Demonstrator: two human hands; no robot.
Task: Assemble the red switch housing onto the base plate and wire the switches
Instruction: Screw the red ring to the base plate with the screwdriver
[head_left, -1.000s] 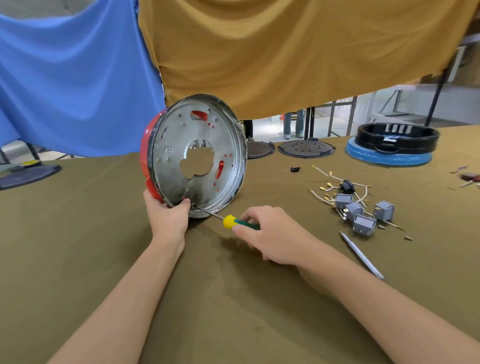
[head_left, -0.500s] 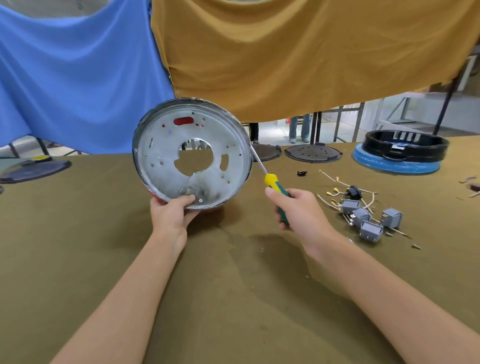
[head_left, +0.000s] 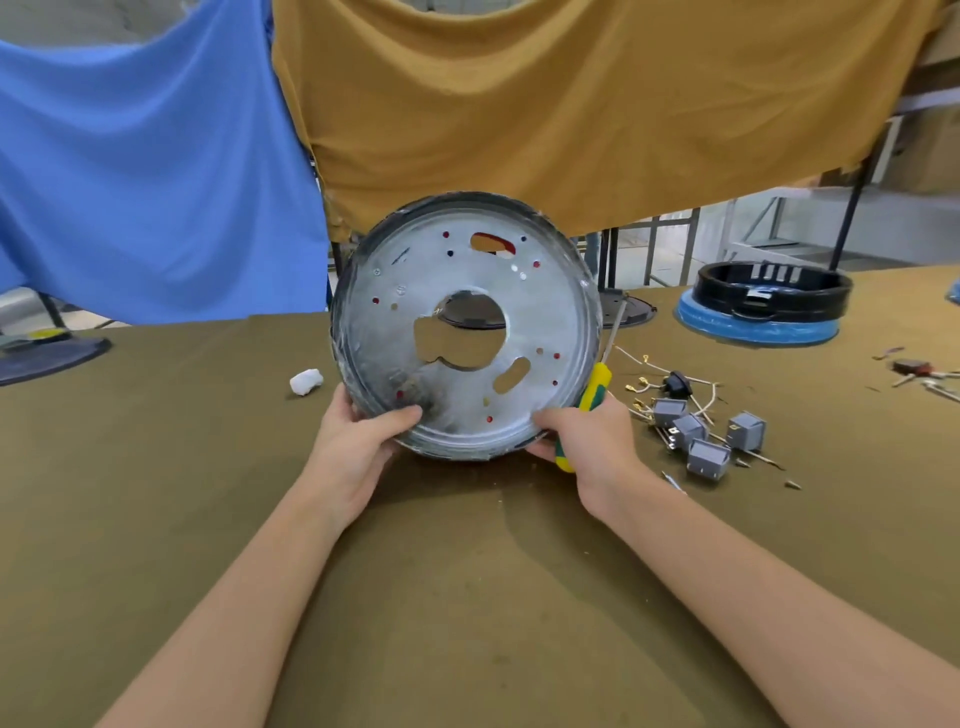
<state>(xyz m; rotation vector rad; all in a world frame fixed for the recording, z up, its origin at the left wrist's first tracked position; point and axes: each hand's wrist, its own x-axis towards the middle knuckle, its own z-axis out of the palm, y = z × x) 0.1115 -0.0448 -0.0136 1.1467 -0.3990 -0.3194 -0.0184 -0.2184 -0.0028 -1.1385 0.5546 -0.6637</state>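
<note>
The round metal base plate (head_left: 550, 332) stands on edge, its flat silver face towards me. The red switch housing sits behind it and shows only through the plate's holes (head_left: 506, 247). My left hand (head_left: 358, 441) grips the plate's lower left rim, thumb on the face. My right hand (head_left: 592, 441) holds the lower right rim and also grips a yellow-green screwdriver (head_left: 592, 389), whose shaft points up beside the rim. Several grey switches (head_left: 696, 436) with loose wires (head_left: 649, 364) lie on the table to the right.
The table (head_left: 156, 493) has an olive cloth cover. A white wad (head_left: 306, 382) lies left of the plate. A black ring on a blue disc (head_left: 763, 306) sits at the far right, dark discs at the far left (head_left: 47, 353) and behind. Small parts (head_left: 919, 371) lie at the right edge.
The screwdriver tip left the plate's lower rim. My right hand swung the tool upright and then took hold of the lower right rim. The plate turned to face me squarely.
</note>
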